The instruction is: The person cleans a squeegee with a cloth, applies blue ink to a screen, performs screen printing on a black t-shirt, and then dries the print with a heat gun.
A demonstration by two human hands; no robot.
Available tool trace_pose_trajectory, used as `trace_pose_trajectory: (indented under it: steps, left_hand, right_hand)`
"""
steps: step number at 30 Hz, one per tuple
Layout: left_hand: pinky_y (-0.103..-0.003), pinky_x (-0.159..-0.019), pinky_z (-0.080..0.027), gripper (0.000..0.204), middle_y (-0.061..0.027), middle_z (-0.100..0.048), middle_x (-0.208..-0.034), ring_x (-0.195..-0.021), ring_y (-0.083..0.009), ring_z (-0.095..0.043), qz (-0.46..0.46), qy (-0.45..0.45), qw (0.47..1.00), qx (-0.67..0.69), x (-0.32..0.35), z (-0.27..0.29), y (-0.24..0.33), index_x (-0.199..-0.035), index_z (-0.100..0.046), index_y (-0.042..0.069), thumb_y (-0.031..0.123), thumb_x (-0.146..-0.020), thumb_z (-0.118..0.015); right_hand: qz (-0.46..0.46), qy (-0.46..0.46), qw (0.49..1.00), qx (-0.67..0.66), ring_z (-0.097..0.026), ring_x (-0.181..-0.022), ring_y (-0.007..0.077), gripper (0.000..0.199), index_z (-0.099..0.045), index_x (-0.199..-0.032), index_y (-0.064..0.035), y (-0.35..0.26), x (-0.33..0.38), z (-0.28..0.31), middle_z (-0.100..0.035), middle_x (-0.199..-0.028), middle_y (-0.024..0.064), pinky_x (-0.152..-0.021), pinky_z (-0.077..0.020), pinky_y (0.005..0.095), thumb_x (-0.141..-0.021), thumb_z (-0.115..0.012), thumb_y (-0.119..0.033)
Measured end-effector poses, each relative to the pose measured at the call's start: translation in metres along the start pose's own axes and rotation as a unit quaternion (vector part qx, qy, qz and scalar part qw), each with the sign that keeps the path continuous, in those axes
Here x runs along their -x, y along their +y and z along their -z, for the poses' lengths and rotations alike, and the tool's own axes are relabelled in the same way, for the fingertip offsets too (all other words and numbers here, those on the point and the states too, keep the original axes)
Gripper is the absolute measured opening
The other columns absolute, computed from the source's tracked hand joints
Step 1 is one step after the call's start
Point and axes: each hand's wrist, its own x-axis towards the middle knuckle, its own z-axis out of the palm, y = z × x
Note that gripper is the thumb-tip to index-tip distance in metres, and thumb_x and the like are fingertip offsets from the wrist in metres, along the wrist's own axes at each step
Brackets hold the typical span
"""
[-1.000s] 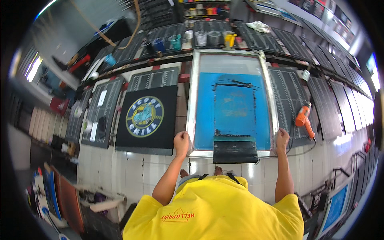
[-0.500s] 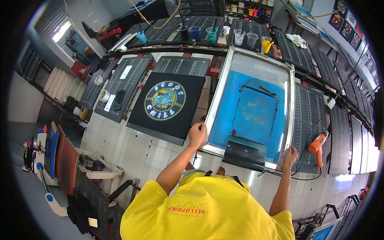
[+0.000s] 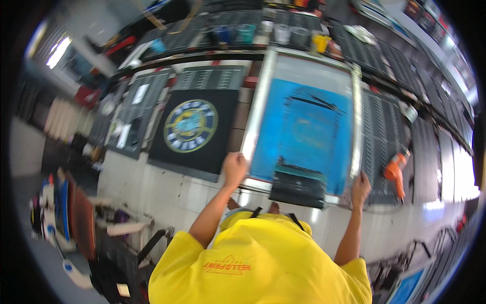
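The framed blue screen lies between your two hands and stretches away from them, its long axis running near to far, its near edge just ahead of your yellow shirt. Your left hand is at the near left corner, fingers curled closed on the metal rail; your right hand is at the near right corner, thumb and fingers seemingly pinched on the opposite rail, though blur hides where the fingertips press. Neither hand is clearly nearer to it. Between them, a black squeegee rests across the screen's near end. Left of the frame, apart from it, lies a black cloth with a round print; to the right is an orange heat gun. Beyond the far end stand plastic cups, a yellow cup among them, with a white cloth farther right.
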Motion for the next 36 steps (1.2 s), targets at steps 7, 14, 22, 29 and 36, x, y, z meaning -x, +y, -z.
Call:
trace_pose_trajectory:
  steps: [7,14,22,29,36]
  left_hand:
    - [-0.033,-0.070,-0.046,0.024,-0.0116,-0.058,-0.088,-0.076,-0.0222,-0.057,-0.028,-0.023,0.999,0.012,0.012,0.018,-0.016,-0.102,-0.066,-0.005,0.015,-0.092,-0.059]
    - [-0.036,-0.062,-0.043,0.014,-0.0107,-0.054,-0.078,-0.069,-0.0239,-0.052,-0.019,0.044,0.999,0.006,0.032,0.054,0.004,-0.096,-0.067,0.000,0.010,-0.091,-0.059]
    - [-0.027,-0.050,-0.037,0.012,-0.0045,-0.053,-0.079,-0.055,-0.0113,-0.045,0.067,0.103,0.992,0.017,0.066,0.103,-0.026,-0.099,-0.068,0.003,0.007,-0.092,-0.060]
    - [-0.029,-0.056,-0.043,0.015,-0.0089,-0.058,-0.083,-0.059,-0.0160,-0.051,0.099,0.167,0.981,-0.028,0.084,0.150,-0.071,-0.102,-0.067,0.002,0.005,-0.092,-0.056]
    - [-0.026,-0.056,-0.037,0.024,0.0000,-0.051,-0.070,-0.062,-0.0082,-0.044,0.186,0.198,0.962,-0.032,0.036,0.203,-0.136,-0.109,-0.065,0.003,0.002,-0.091,-0.051]
  right_hand:
    - [0.141,0.198,0.955,0.169,-0.057,-0.108,0.0352,0.036,-0.059,-0.118,-0.0017,0.016,-0.057,0.076,-0.062,-0.113,0.0176,-0.093,-0.0449,0.0424,-0.082,-0.056,0.000]
    - [0.097,0.019,0.895,0.436,-0.057,-0.117,0.0329,0.043,-0.053,-0.131,-0.0067,0.137,-0.157,0.113,-0.057,-0.130,0.0156,-0.096,-0.0476,0.0434,-0.090,-0.054,-0.020]
    - [0.049,-0.001,0.926,0.374,-0.054,-0.113,0.0408,0.054,-0.045,-0.133,-0.0056,0.198,-0.182,0.125,-0.055,-0.120,0.0220,-0.092,-0.0450,0.0499,-0.085,-0.065,-0.021]
    - [0.042,0.178,0.899,0.399,-0.062,-0.098,0.0422,0.050,-0.051,-0.126,-0.0034,0.200,-0.138,0.159,-0.063,-0.108,0.0222,-0.083,-0.0494,0.0489,-0.085,-0.068,-0.028]
    - [0.197,0.354,0.898,0.171,-0.066,-0.089,0.0325,0.041,-0.057,-0.122,-0.0021,0.208,-0.040,0.226,-0.067,-0.100,0.0159,-0.077,-0.0517,0.0412,-0.087,-0.066,-0.022]
